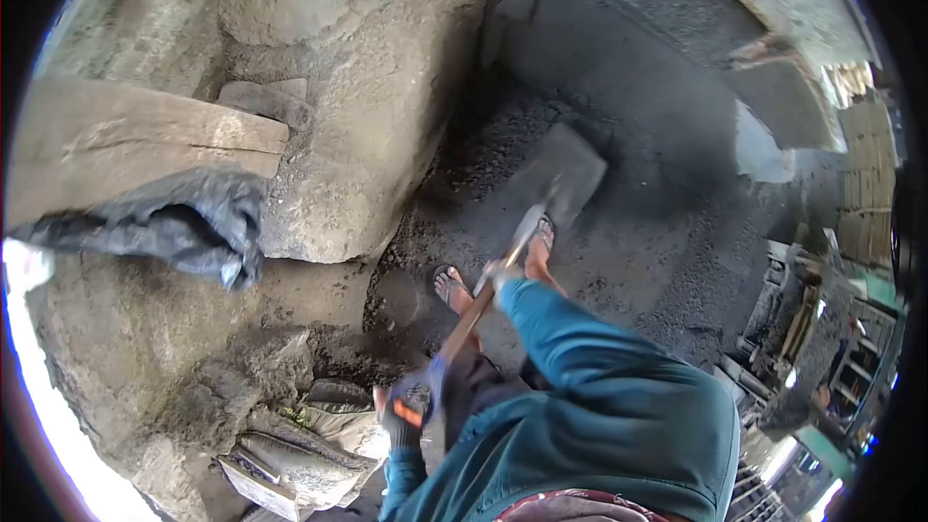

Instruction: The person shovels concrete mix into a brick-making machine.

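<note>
A long-handled shovel [470,319] runs diagonally across the middle of the head view. Its wide grey blade [565,169], a little blurred, lies over dark gritty material on the ground, beyond my feet. My right hand [507,276] is closed around the lower shaft, close to the metal socket. Down at the bluish top end of the handle, my left hand [398,418] is closed on the grip, in a dark covering with an orange patch. Part of that grip is hidden by the hand. Both my arms are in teal sleeves.
My sandalled feet [452,288] stand either side of the shaft. To the left rises a rough block [358,135], with a wooden board [145,135] and black plastic sheet [184,222] beside it. Sacks [309,454] lie lower left; machinery [793,329] stands right.
</note>
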The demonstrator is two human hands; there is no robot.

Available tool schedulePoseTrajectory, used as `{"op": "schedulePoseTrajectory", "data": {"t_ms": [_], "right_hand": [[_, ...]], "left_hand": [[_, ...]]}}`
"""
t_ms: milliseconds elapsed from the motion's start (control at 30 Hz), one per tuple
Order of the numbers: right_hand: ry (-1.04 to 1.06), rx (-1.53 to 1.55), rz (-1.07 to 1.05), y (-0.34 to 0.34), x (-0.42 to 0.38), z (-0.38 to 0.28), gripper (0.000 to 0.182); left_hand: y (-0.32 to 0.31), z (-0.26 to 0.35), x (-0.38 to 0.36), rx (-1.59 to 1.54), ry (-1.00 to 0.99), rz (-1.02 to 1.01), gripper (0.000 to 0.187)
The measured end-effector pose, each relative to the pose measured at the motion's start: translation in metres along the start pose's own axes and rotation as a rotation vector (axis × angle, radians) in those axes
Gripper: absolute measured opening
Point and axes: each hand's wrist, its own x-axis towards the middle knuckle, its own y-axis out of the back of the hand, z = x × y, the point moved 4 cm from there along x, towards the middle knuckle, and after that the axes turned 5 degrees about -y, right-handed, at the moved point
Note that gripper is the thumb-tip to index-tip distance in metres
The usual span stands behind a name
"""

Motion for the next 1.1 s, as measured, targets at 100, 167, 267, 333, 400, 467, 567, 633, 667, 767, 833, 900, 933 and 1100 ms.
{"op": "schedulePoseTrajectory", "data": {"t_ms": [100,167,267,333,400,467,567,633,667,767,833,900,933,1100], "right_hand": [[-0.307,0.161,-0.294,-0.093,-0.101,0.071,0.01],[-0.329,-0.008,-0.38,-0.139,-0.114,0.134,0.012],[-0.449,-0.047,-0.38,-0.161,-0.079,0.151,0.012],[-0.473,0.11,-0.383,-0.163,-0.002,0.116,0.011],[-0.395,0.344,-0.438,-0.155,0.107,0.04,0.011],[-0.284,0.645,-0.624,-0.149,0.203,-0.033,0.011],[-0.211,0.726,-0.669,-0.147,0.234,-0.092,0.011],[-0.271,0.541,-0.414,-0.149,0.193,-0.115,0.011],[-0.318,0.557,-0.41,-0.149,0.182,-0.121,0.013],[-0.276,0.612,-0.407,-0.143,0.145,-0.121,0.013],[-0.254,0.702,-0.391,-0.126,0.122,-0.116,0.014],[-0.233,0.793,-0.342,-0.1,0.097,-0.118,0.015],[-0.242,0.809,-0.286,-0.079,0.083,-0.12,0.015],[-0.123,1.023,-0.168,0.062,0.059,-0.077,0.018]], "left_hand": [[0.125,-0.013,-0.079,-0.608,0.077,-0.407,0.059],[0.136,-0.005,-0.091,-0.535,-0.01,-0.191,0.059],[0.139,-0.002,-0.069,-0.136,-0.063,0.717,0.059],[0.107,-0.01,-0.011,-0.061,-0.059,0.764,0.06],[0.051,-0.028,0.085,-0.046,-0.072,0.668,0.053],[-0.025,-0.046,0.199,-0.041,-0.068,0.55,0.046],[-0.096,-0.037,0.224,0.212,-0.357,0.668,0.053],[-0.092,-0.023,0.22,0.284,-0.406,0.643,0.056],[-0.085,-0.016,0.217,0.296,-0.414,0.625,0.056],[-0.072,0.002,0.206,0.314,-0.401,0.617,0.058],[-0.075,0.013,0.19,0.351,-0.443,0.633,0.058],[-0.086,0.027,0.177,0.362,-0.421,0.582,0.057],[-0.089,0.029,0.174,0.403,-0.405,0.487,0.057],[-0.128,0.004,0.165,0.432,-0.243,0.173,0.059]]}}
